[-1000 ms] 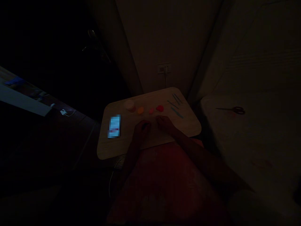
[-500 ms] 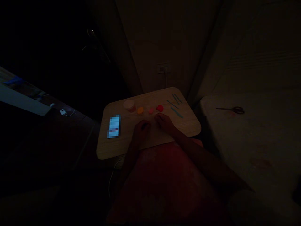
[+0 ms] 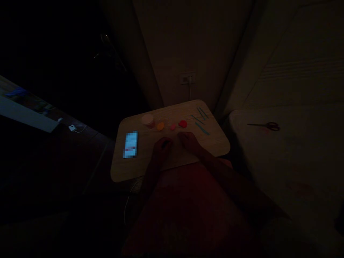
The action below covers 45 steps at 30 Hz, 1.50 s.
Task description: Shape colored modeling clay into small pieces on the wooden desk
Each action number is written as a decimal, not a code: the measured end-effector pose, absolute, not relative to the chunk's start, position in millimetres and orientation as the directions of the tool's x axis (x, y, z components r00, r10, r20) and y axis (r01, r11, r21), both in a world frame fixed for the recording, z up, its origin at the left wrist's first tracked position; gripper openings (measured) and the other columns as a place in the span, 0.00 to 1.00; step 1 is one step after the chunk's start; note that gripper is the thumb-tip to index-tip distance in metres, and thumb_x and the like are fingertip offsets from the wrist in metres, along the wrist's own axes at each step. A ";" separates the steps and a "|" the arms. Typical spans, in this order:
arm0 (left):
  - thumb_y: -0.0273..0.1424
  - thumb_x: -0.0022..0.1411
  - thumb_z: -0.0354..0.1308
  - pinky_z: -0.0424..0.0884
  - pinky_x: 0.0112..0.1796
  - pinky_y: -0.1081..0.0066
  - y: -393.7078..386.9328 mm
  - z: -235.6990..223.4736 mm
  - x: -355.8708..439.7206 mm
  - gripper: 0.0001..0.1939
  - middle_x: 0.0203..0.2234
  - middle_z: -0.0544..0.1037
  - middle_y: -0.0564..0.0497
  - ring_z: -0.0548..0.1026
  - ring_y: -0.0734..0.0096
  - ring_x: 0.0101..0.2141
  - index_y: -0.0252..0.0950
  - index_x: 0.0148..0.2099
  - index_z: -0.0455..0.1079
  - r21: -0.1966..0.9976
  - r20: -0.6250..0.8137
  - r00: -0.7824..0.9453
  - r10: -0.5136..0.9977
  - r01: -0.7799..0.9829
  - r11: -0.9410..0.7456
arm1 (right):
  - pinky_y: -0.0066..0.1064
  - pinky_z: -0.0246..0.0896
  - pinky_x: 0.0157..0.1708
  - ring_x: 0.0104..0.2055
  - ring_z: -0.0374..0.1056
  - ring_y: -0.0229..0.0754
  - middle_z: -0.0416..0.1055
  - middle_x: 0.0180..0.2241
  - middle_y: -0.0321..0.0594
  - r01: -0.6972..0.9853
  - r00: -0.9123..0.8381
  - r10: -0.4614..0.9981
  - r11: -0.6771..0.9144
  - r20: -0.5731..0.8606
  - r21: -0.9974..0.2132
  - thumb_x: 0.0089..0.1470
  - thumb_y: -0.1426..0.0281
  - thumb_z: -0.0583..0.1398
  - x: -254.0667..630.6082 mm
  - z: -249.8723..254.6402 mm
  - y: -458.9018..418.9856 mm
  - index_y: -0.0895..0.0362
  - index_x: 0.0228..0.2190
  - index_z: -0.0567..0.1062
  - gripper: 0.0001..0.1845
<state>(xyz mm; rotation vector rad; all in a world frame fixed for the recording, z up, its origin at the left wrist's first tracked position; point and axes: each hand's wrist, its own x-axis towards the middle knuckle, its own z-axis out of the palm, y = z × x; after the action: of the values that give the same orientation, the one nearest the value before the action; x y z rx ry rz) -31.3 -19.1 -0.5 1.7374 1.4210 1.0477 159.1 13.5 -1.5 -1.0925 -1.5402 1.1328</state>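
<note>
In dim light, my left hand point(image 3: 162, 144) rests over the small wooden table point(image 3: 145, 163) with its fingers curled inward. My right hand point(image 3: 189, 140) is beside it, also curled, a short gap between the two. Whatever the fingers may hold is too dark to make out. Just beyond my right hand lies a red lump of what looks like modelling clay point(image 3: 183, 124). A smaller pink lump point(image 3: 172, 127) sits to its left, and an orange lump point(image 3: 160, 126) further left. Past the orange one stands a pale lidded tub point(image 3: 148, 120).
A lit phone point(image 3: 130, 144) lies at the table's left. Several thin sticks point(image 3: 202, 113) and a flat teal tool point(image 3: 202, 128) are at the right rear. Scissors point(image 3: 272, 125) lie on the pale surface to the right. A plugged socket point(image 3: 187, 78) is on the wall behind.
My right hand has drawn back slightly toward me, away from the red lump. My left hand stays in nearly the same place. The lumps, tub and tools have not moved.
</note>
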 end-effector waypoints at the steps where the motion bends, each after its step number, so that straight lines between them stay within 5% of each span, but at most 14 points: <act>1: 0.33 0.64 0.58 0.73 0.47 0.66 -19.0 -0.5 -31.2 0.08 0.38 0.81 0.49 0.77 0.64 0.41 0.36 0.42 0.76 0.865 0.176 0.092 0.980 0.461 -0.199 | 0.30 0.46 0.24 0.23 0.52 0.35 0.57 0.18 0.32 0.108 -0.202 0.968 0.174 0.150 -0.979 0.60 0.50 0.54 158.8 -1.3 12.7 0.54 0.19 0.62 0.26; 9: 0.31 0.64 0.58 0.72 0.45 0.68 -19.6 0.6 -30.6 0.08 0.38 0.81 0.49 0.77 0.65 0.40 0.36 0.42 0.76 0.861 0.192 0.097 0.977 0.460 -0.215 | 0.29 0.52 0.24 0.20 0.58 0.37 0.63 0.16 0.33 0.051 -0.288 0.950 0.144 0.123 -0.988 0.63 0.51 0.50 159.1 -0.4 10.4 0.55 0.24 0.72 0.25; 15: 0.32 0.64 0.58 0.73 0.46 0.67 -19.7 -0.1 -30.5 0.08 0.38 0.81 0.48 0.78 0.65 0.41 0.36 0.42 0.76 0.857 0.196 0.096 0.976 0.466 -0.219 | 0.30 0.47 0.24 0.22 0.54 0.36 0.59 0.17 0.33 0.198 -0.237 0.961 0.189 0.140 -0.962 0.59 0.48 0.54 159.0 -0.5 12.9 0.54 0.18 0.63 0.28; 22: 0.31 0.64 0.58 0.73 0.45 0.67 -19.7 -3.7 -30.5 0.07 0.38 0.81 0.49 0.78 0.65 0.41 0.37 0.42 0.77 0.861 0.194 0.089 0.977 0.462 -0.213 | 0.31 0.44 0.22 0.21 0.47 0.35 0.52 0.15 0.32 0.067 -0.224 0.973 0.072 0.056 -0.995 0.60 0.40 0.50 161.8 -5.7 10.5 0.52 0.16 0.56 0.34; 35: 0.32 0.64 0.57 0.73 0.46 0.67 -20.0 -2.0 -30.5 0.08 0.38 0.81 0.49 0.77 0.65 0.41 0.37 0.42 0.76 0.861 0.189 0.099 0.977 0.461 -0.213 | 0.29 0.54 0.22 0.20 0.59 0.38 0.65 0.19 0.31 -0.025 -0.141 0.976 0.167 0.169 -0.986 0.65 0.50 0.52 158.7 -3.7 11.7 0.54 0.41 0.71 0.21; 41: 0.33 0.64 0.58 0.73 0.46 0.67 -20.3 -0.8 -30.6 0.09 0.38 0.81 0.49 0.77 0.65 0.41 0.36 0.42 0.76 0.862 0.178 0.090 0.980 0.465 -0.199 | 0.30 0.51 0.22 0.20 0.56 0.37 0.60 0.16 0.32 0.091 -0.181 0.971 0.171 0.153 -0.981 0.63 0.45 0.52 160.2 -0.3 10.4 0.53 0.26 0.67 0.27; 45: 0.32 0.64 0.58 0.73 0.45 0.67 -20.5 0.9 -30.6 0.08 0.38 0.81 0.49 0.77 0.65 0.41 0.36 0.42 0.76 0.862 0.172 0.091 0.981 0.469 -0.195 | 0.30 0.47 0.20 0.20 0.51 0.36 0.55 0.16 0.31 0.001 -0.130 0.987 0.097 0.096 -0.995 0.59 0.37 0.51 157.1 -6.8 12.2 0.52 0.20 0.59 0.34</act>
<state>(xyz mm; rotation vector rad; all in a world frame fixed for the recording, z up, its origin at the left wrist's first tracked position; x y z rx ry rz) -30.6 -20.5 0.9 1.7417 1.4322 1.0385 157.1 12.2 -6.8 -1.0782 -1.3542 1.2270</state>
